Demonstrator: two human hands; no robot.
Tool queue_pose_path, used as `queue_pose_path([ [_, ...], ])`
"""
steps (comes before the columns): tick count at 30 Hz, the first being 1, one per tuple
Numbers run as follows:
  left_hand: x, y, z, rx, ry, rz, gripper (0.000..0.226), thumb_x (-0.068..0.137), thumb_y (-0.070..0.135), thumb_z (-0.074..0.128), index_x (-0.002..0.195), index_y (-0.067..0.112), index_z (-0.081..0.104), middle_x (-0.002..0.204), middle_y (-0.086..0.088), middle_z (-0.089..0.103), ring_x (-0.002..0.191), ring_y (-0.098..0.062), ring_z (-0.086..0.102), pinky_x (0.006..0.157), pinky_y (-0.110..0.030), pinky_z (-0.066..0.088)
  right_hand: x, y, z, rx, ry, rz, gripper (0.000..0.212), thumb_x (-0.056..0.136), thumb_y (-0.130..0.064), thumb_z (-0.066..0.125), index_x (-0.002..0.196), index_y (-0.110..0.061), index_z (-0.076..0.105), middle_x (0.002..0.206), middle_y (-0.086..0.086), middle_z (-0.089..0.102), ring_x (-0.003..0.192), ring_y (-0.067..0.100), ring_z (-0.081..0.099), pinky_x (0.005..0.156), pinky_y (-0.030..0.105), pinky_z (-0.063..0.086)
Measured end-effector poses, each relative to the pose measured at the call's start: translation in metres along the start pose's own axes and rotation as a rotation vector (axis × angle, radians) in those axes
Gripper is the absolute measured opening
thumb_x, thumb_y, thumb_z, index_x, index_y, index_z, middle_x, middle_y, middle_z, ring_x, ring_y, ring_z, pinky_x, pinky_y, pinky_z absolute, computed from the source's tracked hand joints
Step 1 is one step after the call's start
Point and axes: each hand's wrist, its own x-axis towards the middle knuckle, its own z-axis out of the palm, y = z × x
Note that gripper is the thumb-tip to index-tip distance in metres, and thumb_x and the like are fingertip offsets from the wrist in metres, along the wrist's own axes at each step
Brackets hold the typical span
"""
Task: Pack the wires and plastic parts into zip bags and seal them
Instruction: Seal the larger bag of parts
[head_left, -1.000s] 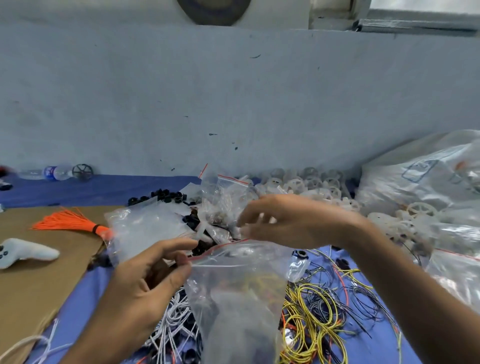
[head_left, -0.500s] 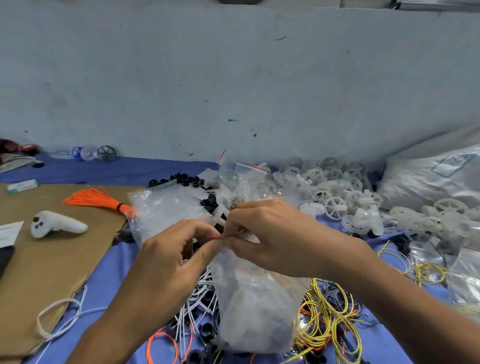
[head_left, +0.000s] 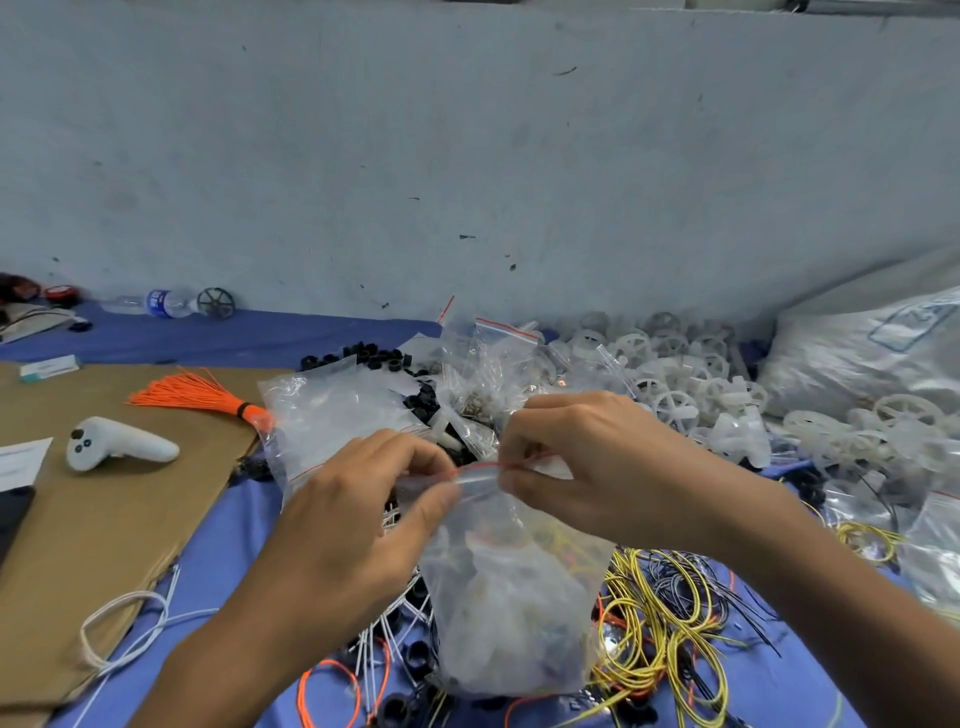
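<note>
In the lower centre of the frame a clear plastic zip bag (head_left: 509, 597) with a red strip along its mouth stands bulging on the blue cloth surface (head_left: 234, 545). Whitish pieces and some yellow wire show dimly through it. The left hand (head_left: 358, 514) pinches the left end of the mouth, its grip narrow and closed on the plastic. The right hand (head_left: 587, 467) pinches the right end the same way, thumb beneath and fingers curled over the strip.

Loose yellow wires (head_left: 660, 623) lie tangled at the lower right, touching the bag's base. White plastic wheels (head_left: 670, 374) are heaped at centre right, with black plastic rings (head_left: 374, 361) just above the hands. At the left, brown cardboard (head_left: 104, 519) carries a white handheld controller (head_left: 119, 444) and an orange wire bundle (head_left: 197, 395).
</note>
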Motion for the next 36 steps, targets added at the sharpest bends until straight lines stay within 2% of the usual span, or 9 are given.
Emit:
queue_pose_path([
  [3, 0.003, 0.006, 0.004, 0.035, -0.009, 0.035, 0.006, 0.091, 0.035, 0.07, 0.091, 0.035, 0.064, 0.101, 0.025, 0.059, 0.091, -0.004, 0.058, 0.072, -0.024, 0.047, 0.0, -0.004, 0.003, -0.005, -0.006, -0.02, 0.012, 0.094, -0.038, 0.06, 0.096, -0.027, 0.064, 0.094, -0.012, 0.062, 0.09, 0.011, 0.059, 0.08, 0.038, 0.048],
  [8, 0.003, 0.002, -0.003, 0.053, 0.002, 0.032, 0.007, 0.085, 0.041, 0.062, 0.086, 0.035, 0.063, 0.099, 0.026, 0.062, 0.093, -0.004, 0.058, 0.075, -0.026, 0.047, -0.011, 0.008, -0.007, -0.005, -0.019, 0.031, 0.011, 0.095, -0.039, 0.059, 0.096, -0.029, 0.063, 0.095, -0.015, 0.062, 0.089, 0.007, 0.058, 0.081, 0.035, 0.048],
  [14, 0.011, 0.021, 0.009, 0.305, -0.048, 0.162, 0.011, 0.088, 0.039, 0.06, 0.097, 0.033, 0.064, 0.088, 0.018, 0.06, 0.085, -0.009, 0.052, 0.074, -0.028, 0.036, -0.011, 0.0, 0.004, -0.017, 0.04, -0.019, 0.014, 0.095, -0.043, 0.055, 0.097, -0.029, 0.06, 0.094, -0.014, 0.059, 0.087, 0.011, 0.058, 0.078, 0.037, 0.048],
  [20, 0.009, 0.011, 0.004, 0.006, 0.003, 0.045, 0.005, 0.087, 0.035, 0.073, 0.084, 0.031, 0.072, 0.084, 0.021, 0.067, 0.087, -0.004, 0.061, 0.077, -0.026, 0.049, -0.022, 0.023, -0.008, 0.063, 0.03, 0.023, 0.01, 0.094, -0.043, 0.058, 0.093, -0.033, 0.06, 0.089, -0.018, 0.059, 0.082, 0.002, 0.057, 0.073, 0.027, 0.048],
  [24, 0.009, 0.01, 0.003, -0.025, -0.009, 0.003, 0.008, 0.082, 0.03, 0.081, 0.082, 0.033, 0.073, 0.09, 0.026, 0.067, 0.089, -0.001, 0.063, 0.076, -0.022, 0.048, -0.032, 0.032, -0.013, 0.087, 0.088, 0.058, 0.016, 0.086, -0.045, 0.065, 0.084, -0.028, 0.066, 0.076, -0.015, 0.06, 0.074, 0.007, 0.059, 0.065, 0.019, 0.046],
  [27, 0.013, 0.014, 0.004, 0.028, -0.044, 0.03, 0.012, 0.084, 0.045, 0.076, 0.085, 0.034, 0.071, 0.087, 0.023, 0.067, 0.09, 0.0, 0.06, 0.077, -0.018, 0.044, -0.033, 0.034, -0.013, 0.065, 0.133, 0.083, 0.02, 0.082, -0.046, 0.07, 0.076, -0.027, 0.065, 0.067, -0.015, 0.058, 0.069, 0.008, 0.058, 0.06, 0.014, 0.042],
  [29, 0.018, 0.022, 0.009, 0.052, -0.078, 0.073, 0.023, 0.083, 0.056, 0.066, 0.09, 0.035, 0.069, 0.087, 0.023, 0.065, 0.091, 0.001, 0.057, 0.077, -0.015, 0.041, -0.03, 0.031, -0.012, 0.079, 0.126, 0.074, 0.021, 0.081, -0.048, 0.07, 0.076, -0.028, 0.066, 0.068, -0.015, 0.058, 0.069, 0.009, 0.059, 0.059, 0.015, 0.043],
  [33, 0.023, 0.034, 0.018, 0.013, -0.075, 0.125, 0.02, 0.087, 0.049, 0.062, 0.09, 0.032, 0.073, 0.085, 0.02, 0.067, 0.089, -0.002, 0.058, 0.075, -0.02, 0.044, -0.03, 0.023, -0.011, 0.097, 0.115, 0.003, 0.026, 0.085, -0.056, 0.058, 0.084, -0.031, 0.066, 0.075, -0.013, 0.059, 0.073, 0.011, 0.058, 0.063, 0.022, 0.046],
  [36, 0.018, 0.033, 0.014, -0.012, -0.05, 0.089, 0.017, 0.084, 0.046, 0.065, 0.087, 0.032, 0.074, 0.088, 0.022, 0.069, 0.09, -0.001, 0.06, 0.076, -0.018, 0.044, -0.037, 0.028, -0.014, 0.131, 0.11, -0.016, 0.023, 0.087, -0.05, 0.061, 0.086, -0.029, 0.066, 0.079, -0.011, 0.059, 0.073, 0.013, 0.058, 0.064, 0.026, 0.047],
])
